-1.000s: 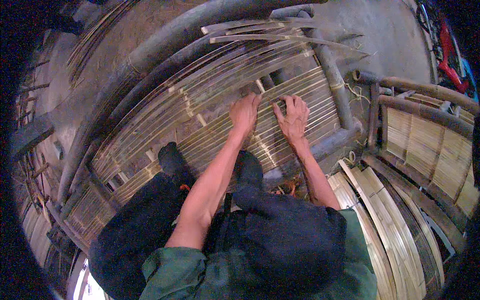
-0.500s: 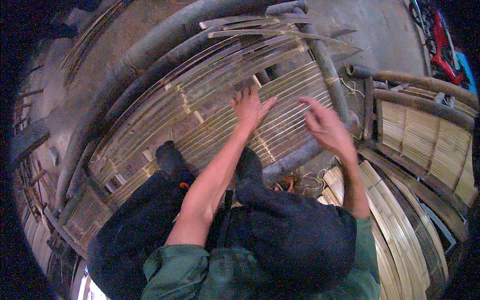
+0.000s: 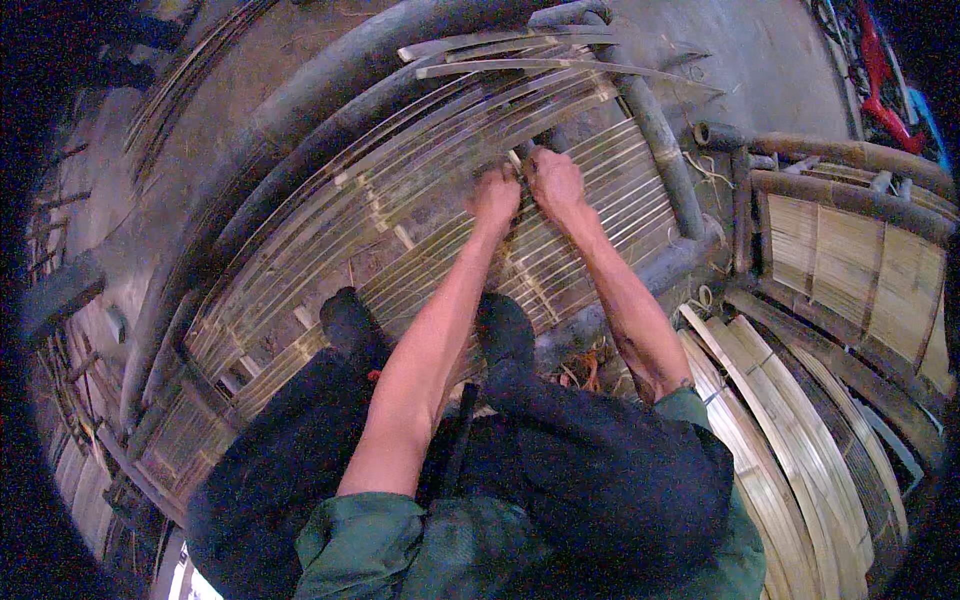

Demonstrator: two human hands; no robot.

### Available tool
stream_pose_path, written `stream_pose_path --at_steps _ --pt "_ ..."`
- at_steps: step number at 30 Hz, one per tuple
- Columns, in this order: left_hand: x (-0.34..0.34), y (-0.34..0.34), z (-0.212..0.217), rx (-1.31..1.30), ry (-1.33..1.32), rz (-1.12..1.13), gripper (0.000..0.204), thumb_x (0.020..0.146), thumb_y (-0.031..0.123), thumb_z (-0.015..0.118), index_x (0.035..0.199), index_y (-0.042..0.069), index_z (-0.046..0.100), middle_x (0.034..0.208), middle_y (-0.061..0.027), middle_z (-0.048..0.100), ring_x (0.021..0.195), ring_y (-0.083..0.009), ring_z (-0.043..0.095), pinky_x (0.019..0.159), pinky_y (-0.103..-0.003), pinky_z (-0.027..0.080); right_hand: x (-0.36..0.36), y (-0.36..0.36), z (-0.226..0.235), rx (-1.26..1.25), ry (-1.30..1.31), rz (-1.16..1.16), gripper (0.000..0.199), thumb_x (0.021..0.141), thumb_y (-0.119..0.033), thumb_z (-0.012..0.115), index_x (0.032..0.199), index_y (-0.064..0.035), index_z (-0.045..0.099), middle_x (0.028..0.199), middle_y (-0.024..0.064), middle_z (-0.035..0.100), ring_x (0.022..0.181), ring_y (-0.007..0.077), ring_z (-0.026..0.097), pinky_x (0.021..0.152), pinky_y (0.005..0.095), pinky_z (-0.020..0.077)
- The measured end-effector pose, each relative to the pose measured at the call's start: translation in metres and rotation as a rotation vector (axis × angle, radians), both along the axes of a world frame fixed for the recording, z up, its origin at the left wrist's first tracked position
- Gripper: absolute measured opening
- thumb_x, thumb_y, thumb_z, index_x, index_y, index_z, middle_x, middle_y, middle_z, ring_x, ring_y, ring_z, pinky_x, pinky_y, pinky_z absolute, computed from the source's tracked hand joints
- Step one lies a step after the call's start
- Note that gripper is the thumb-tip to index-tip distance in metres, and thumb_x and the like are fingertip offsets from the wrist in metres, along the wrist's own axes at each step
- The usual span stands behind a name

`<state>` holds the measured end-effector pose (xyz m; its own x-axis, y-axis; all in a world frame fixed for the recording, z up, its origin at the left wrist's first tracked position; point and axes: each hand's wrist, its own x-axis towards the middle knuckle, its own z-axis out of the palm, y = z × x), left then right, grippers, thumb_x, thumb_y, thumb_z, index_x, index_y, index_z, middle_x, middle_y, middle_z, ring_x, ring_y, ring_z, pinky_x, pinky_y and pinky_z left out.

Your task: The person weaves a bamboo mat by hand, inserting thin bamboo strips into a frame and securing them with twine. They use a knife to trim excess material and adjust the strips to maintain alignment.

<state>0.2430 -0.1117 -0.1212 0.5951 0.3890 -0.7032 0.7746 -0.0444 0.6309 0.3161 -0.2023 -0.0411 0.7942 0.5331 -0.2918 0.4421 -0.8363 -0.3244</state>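
A panel of thin bamboo slats (image 3: 625, 185) lies in front of me, within a frame of dark bamboo poles (image 3: 660, 165). Light cross strips (image 3: 535, 290) run across the slats. Over one of these crossings, near the panel's middle, my left hand (image 3: 494, 200) is closed, its fingers curled down. Close beside it on the right, my right hand (image 3: 557, 187) is closed too, knuckles up. Whatever lies between the fingers is hidden by the hands. Two loose bamboo strips (image 3: 560, 66) rest across the far end of the panel.
Split bamboo strips (image 3: 790, 430) are piled at my right. Behind them stands another framed slatted panel (image 3: 865, 290). Orange scraps (image 3: 590, 370) lie near my right knee. A thick curved pole (image 3: 300, 95) bounds the far left. Something red (image 3: 880, 90) is at the far right.
My right hand has come left and away from me to sit next to my left hand, and its fingers have closed. My left hand's spread fingers have curled shut.
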Motion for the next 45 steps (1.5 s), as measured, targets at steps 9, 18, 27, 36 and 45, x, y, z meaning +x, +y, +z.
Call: stream_pose_path --at_steps 9,18,27,36,45 --pt "0.011 -0.005 -0.035 -0.129 -0.042 -0.019 0.045 0.092 0.041 0.036 0.12 0.01 0.054 0.128 -0.0181 0.051 0.119 -0.0397 0.048 0.1 -0.059 0.026 0.029 0.007 -0.011 0.085 0.607 0.025 0.058 0.094 -0.05 0.036 0.089 0.0017 0.061 0.06 0.0146 0.056 0.049 0.0256 0.056 0.048 0.04 0.0484" --pt "0.01 -0.003 0.063 -0.162 -0.166 0.295 0.036 0.09 0.033 0.049 0.102 0.003 0.064 0.105 -0.0181 0.063 0.092 -0.0344 0.059 0.082 -0.043 0.048 0.009 -0.008 0.036 0.282 0.886 -0.356 0.04 0.094 -0.036 0.037 0.115 -0.0052 0.052 0.064 0.0041 0.053 0.046 0.0135 0.05 0.044 0.0298 0.0446" --pt "-0.008 0.034 0.081 -0.856 -0.438 0.283 0.029 0.091 0.024 0.047 0.105 0.005 0.064 0.102 -0.0069 0.066 0.096 -0.0223 0.061 0.085 -0.037 0.047 -0.021 -0.038 0.032 0.422 -0.043 -0.037 0.028 0.084 -0.027 0.065 0.097 -0.0023 0.065 0.093 0.0181 0.062 0.086 0.0315 0.06 0.079 0.0392 0.0466" --pt "-0.003 -0.03 0.145 0.142 -0.975 -0.076 0.024 0.081 0.027 0.064 0.09 0.005 0.064 0.077 -0.0148 0.064 0.074 -0.0291 0.064 0.069 -0.037 0.05 0.039 -0.081 0.127 1.528 1.234 -0.57 0.029 0.094 -0.029 0.048 0.102 -0.0029 0.058 0.081 0.0107 0.065 0.083 0.0218 0.06 0.085 0.0387 0.0465" --pt "0.01 0.004 0.321 0.014 -1.363 -0.315 0.016 0.088 0.019 0.056 0.082 0.004 0.054 0.073 -0.014 0.054 0.068 -0.032 0.055 0.066 -0.041 0.046 -0.026 -0.105 0.126 0.452 1.147 -0.197 0.047 0.097 -0.041 0.038 0.117 -0.0002 0.051 0.085 0.01 0.064 0.083 0.0218 0.06 0.083 0.0365 0.0469"
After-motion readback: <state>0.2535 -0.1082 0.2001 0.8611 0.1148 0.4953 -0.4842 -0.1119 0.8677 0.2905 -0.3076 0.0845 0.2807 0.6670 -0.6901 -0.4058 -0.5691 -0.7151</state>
